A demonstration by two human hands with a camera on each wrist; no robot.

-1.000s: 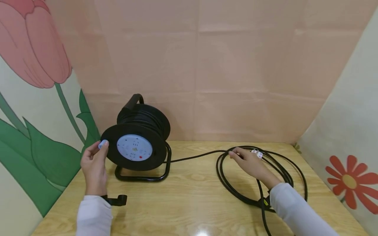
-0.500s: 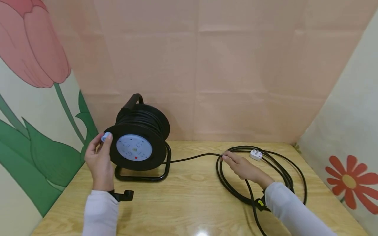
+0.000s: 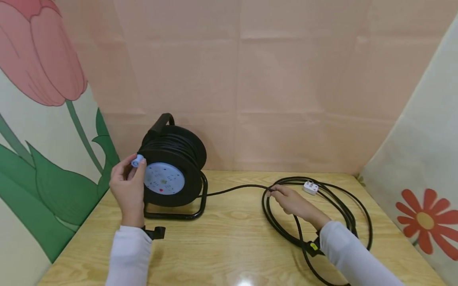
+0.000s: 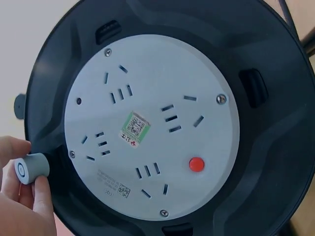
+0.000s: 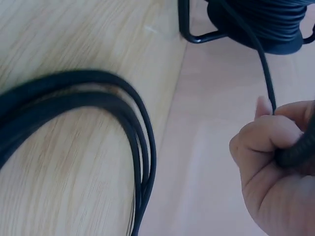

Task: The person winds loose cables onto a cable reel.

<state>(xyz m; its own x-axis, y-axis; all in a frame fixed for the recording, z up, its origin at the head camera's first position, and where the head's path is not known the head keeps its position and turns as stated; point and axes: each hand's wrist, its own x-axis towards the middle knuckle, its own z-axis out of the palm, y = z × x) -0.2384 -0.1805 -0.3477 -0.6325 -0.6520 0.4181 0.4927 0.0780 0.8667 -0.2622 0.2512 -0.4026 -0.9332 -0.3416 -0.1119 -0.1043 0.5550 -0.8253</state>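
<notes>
A black cable reel (image 3: 171, 157) stands on its tubular frame at the left of the table, with a pale blue socket disc (image 4: 152, 128) and a red button (image 4: 196, 164) on its face. At the reel's left rim my left hand (image 3: 129, 186) pinches the pale blue crank knob (image 4: 32, 168) between thumb and fingers. Black cable (image 3: 236, 190) runs from the reel to the right, where my right hand (image 3: 295, 203) grips it with curled fingers. Below that hand lies a loose coil of the same cable (image 5: 98, 93), ending in a white plug (image 3: 310, 188).
The wooden table (image 3: 229, 246) backs onto a pink sheet (image 3: 286, 99). Decorated side panels with a tulip (image 3: 39, 51) and a red flower (image 3: 425, 220) flank it. A black carry handle (image 3: 162, 121) rises from the reel's top.
The left hand has carried the knob up and to the right, turning the reel's face clockwise. My right hand has shifted left along the cable and now grips it, uncovering the plug.
</notes>
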